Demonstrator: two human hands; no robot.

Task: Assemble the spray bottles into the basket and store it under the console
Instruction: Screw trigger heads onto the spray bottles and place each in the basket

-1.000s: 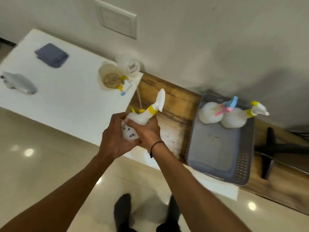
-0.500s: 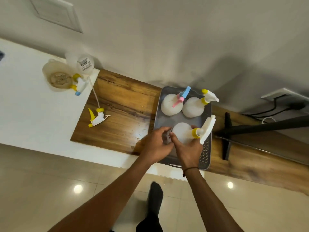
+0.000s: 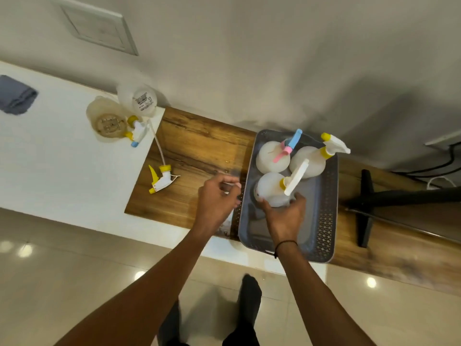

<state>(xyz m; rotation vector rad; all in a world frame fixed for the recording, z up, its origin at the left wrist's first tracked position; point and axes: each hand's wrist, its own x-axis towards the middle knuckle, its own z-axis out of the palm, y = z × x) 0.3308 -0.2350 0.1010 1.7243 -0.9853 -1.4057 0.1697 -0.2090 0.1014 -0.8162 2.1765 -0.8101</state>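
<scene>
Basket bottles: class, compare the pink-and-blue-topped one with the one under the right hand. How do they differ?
1. The pink-topped bottle has a pink and blue sprayer; the held bottle has a white one with a yellow collar.
2. The pink-topped bottle stands free at the basket's far end; the right hand touches the held bottle, nearer the middle.
Both are round, white and assembled.

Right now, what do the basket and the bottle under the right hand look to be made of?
Basket: looks like grey moulded plastic, matte; its side walls are pierced with a regular lattice of holes. Bottle under the right hand: apparently translucent milky-white plastic, smooth, with a yellow collar and white trigger head. Neither can be confirmed by look alone.
</scene>
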